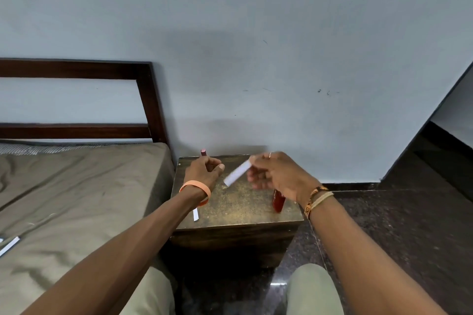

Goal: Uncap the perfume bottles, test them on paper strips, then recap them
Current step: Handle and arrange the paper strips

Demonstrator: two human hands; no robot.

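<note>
Small dark wooden desk (pixel 238 208) wedged between bed with olive sheet (pixel 76 199) on left and dark polished floor (pixel 396 225) on right; rear edge against pale wall. Slim pink-capped perfume bottle (pixel 203 152) upright at rear left corner, mostly hidden behind left hand (pixel 204 170); fingers curled, contact with bottle not discernible. Right hand (pixel 277 174) pinched on white paper strip (pixel 237 173), blurred, raised above desk centre. Red perfume bottle (pixel 278 199) upright near right edge, partly screened by right wrist. Second white strip (pixel 196 214) flat near left edge under left wrist. Further white strip (pixel 9 245) on bed. Desk centre and front bare.
</note>
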